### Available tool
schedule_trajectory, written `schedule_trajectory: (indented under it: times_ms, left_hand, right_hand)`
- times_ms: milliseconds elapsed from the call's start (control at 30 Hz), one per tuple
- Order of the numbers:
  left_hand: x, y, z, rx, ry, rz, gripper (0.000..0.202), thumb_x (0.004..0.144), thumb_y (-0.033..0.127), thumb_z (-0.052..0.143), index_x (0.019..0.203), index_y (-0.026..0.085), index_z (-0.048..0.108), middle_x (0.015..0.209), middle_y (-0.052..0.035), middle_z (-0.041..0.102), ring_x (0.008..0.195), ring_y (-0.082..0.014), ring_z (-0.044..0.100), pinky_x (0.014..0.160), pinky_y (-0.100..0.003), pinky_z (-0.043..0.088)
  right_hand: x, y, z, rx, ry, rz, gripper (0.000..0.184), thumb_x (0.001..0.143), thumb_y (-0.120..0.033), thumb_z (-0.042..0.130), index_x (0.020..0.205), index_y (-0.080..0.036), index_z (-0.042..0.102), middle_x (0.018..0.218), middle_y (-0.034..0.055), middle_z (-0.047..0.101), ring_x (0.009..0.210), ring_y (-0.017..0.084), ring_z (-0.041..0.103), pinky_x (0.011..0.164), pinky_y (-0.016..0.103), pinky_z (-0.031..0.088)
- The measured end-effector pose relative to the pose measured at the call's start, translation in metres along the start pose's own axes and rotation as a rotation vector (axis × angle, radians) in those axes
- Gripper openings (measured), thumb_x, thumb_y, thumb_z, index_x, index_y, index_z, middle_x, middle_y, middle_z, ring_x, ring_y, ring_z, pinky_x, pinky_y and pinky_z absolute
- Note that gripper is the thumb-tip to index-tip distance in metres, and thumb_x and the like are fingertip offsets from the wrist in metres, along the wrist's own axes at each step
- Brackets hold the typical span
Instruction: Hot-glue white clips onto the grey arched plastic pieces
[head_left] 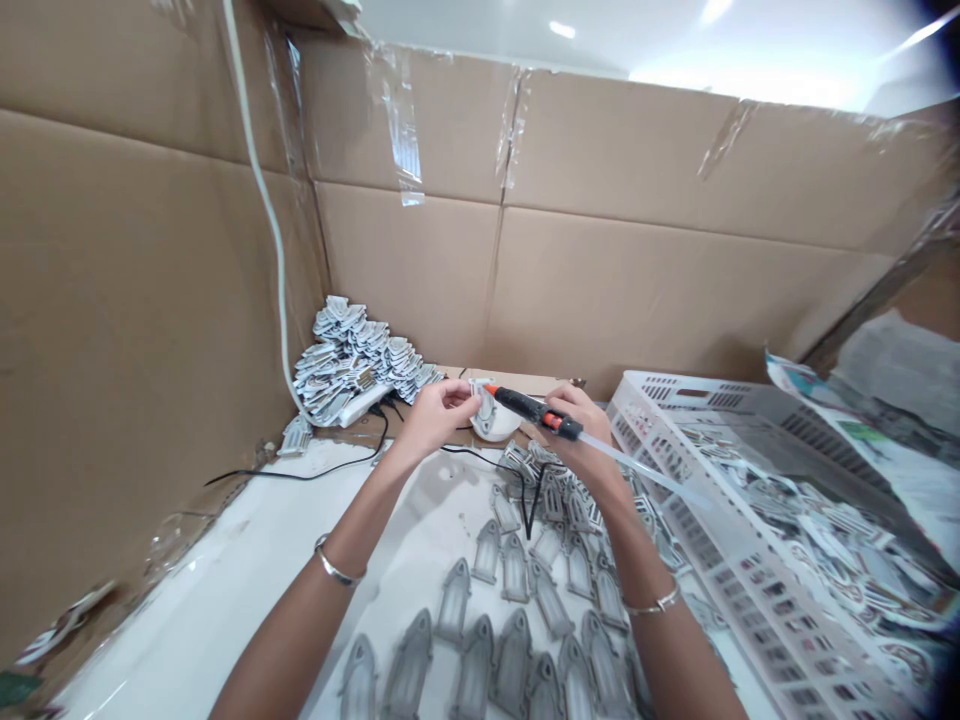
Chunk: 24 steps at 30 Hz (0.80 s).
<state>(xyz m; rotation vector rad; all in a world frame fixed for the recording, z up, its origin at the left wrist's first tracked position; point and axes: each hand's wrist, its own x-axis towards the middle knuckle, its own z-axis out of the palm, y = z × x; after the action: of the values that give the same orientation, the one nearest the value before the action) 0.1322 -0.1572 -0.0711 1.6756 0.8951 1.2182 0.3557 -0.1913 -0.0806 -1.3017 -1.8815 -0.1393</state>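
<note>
The left hand (441, 415) pinches a small plate (484, 408) by its edge above the surface (262, 550), seemingly leaving its face free for the tip of the glue gun (521, 404) in the right hand's (581, 425) curled grip; grey pieces (474, 668) lie spread nearby, likely for easy reach.

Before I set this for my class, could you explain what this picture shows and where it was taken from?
No robot here: these are a person's arms, seen by a camera worn on the head, looking forward and down. The right hand holds what looks like a glue gun, with a translucent stick at its back. The left hand holds a small pale piece at the gun's orange tip. On the white table lie grey pointed pieces; a pile sits back left, a plastic crate right.
</note>
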Motion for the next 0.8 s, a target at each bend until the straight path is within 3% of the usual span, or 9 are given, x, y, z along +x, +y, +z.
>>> schedule_trajectory:
  times_ms: [133, 267, 367, 467, 533, 667, 800]
  left_hand:
    - [0.000, 0.000, 0.000, 0.035, 0.019, 0.014, 0.021, 0.076, 0.035, 0.065, 0.075, 0.014, 0.064, 0.074, -0.0026, 0.065, 0.069, -0.0144, 0.058, 0.068, -0.025, 0.043]
    - [0.002, -0.003, -0.001, 0.071, 0.042, 0.030, 0.021, 0.076, 0.034, 0.064, 0.075, 0.014, 0.064, 0.073, -0.0019, 0.064, 0.069, -0.0145, 0.058, 0.067, -0.025, 0.043]
    - [0.003, -0.007, -0.002, 0.097, 0.047, 0.037, 0.021, 0.076, 0.034, 0.063, 0.075, 0.013, 0.065, 0.073, -0.0027, 0.065, 0.069, -0.0155, 0.059, 0.067, -0.026, 0.045]
    - [0.004, -0.011, -0.001, 0.093, 0.029, 0.037, 0.021, 0.077, 0.034, 0.063, 0.076, 0.013, 0.065, 0.076, -0.0043, 0.067, 0.071, -0.0163, 0.062, 0.069, -0.027, 0.047]
    - [0.005, -0.014, -0.002, 0.079, 0.030, 0.018, 0.020, 0.076, 0.033, 0.065, 0.080, 0.013, 0.066, 0.080, -0.0063, 0.070, 0.074, -0.0173, 0.064, 0.071, -0.028, 0.049]
    - [0.010, -0.026, -0.009, 0.120, 0.087, -0.024, 0.025, 0.074, 0.031, 0.070, 0.091, 0.013, 0.066, 0.088, -0.0095, 0.072, 0.079, -0.0189, 0.067, 0.074, -0.030, 0.053]
    - [0.019, -0.049, -0.031, 0.300, 0.080, -0.040, 0.029, 0.077, 0.033, 0.064, 0.097, 0.013, 0.067, 0.092, -0.0106, 0.074, 0.082, -0.0201, 0.069, 0.076, -0.030, 0.054]
  right_hand:
    - [0.000, 0.002, 0.001, 0.000, 0.012, 0.010, 0.015, 0.078, -0.025, 0.057, 0.065, -0.020, 0.054, 0.084, 0.0026, 0.061, 0.075, 0.015, 0.055, 0.064, 0.025, 0.038]
    - [0.001, 0.011, -0.003, 0.028, 0.003, 0.210, 0.019, 0.082, -0.038, 0.057, 0.074, -0.021, 0.060, 0.083, 0.0024, 0.065, 0.072, 0.016, 0.058, 0.063, 0.025, 0.040]
    - [0.000, 0.027, -0.004, -0.150, -0.146, 0.431, 0.029, 0.082, -0.048, 0.060, 0.091, -0.021, 0.066, 0.090, 0.0056, 0.071, 0.080, 0.021, 0.065, 0.065, 0.027, 0.043]
    - [-0.003, 0.047, 0.002, -0.429, -0.407, 0.583, 0.034, 0.083, -0.046, 0.059, 0.103, -0.021, 0.071, 0.102, 0.0116, 0.074, 0.095, 0.028, 0.069, 0.073, 0.032, 0.047]
    - [-0.005, 0.058, 0.008, -0.529, -0.512, 0.674, 0.037, 0.085, -0.046, 0.057, 0.109, -0.022, 0.072, 0.109, 0.0139, 0.073, 0.104, 0.031, 0.068, 0.080, 0.034, 0.048]
    - [-0.011, 0.076, 0.018, -0.579, -0.562, 0.785, 0.042, 0.087, -0.044, 0.054, 0.115, -0.018, 0.071, 0.119, 0.0185, 0.070, 0.112, 0.033, 0.065, 0.088, 0.038, 0.049]
    - [-0.015, 0.084, 0.015, -0.601, -0.588, 0.812, 0.042, 0.086, -0.039, 0.055, 0.117, -0.014, 0.070, 0.120, 0.0202, 0.069, 0.115, 0.035, 0.064, 0.091, 0.041, 0.049]
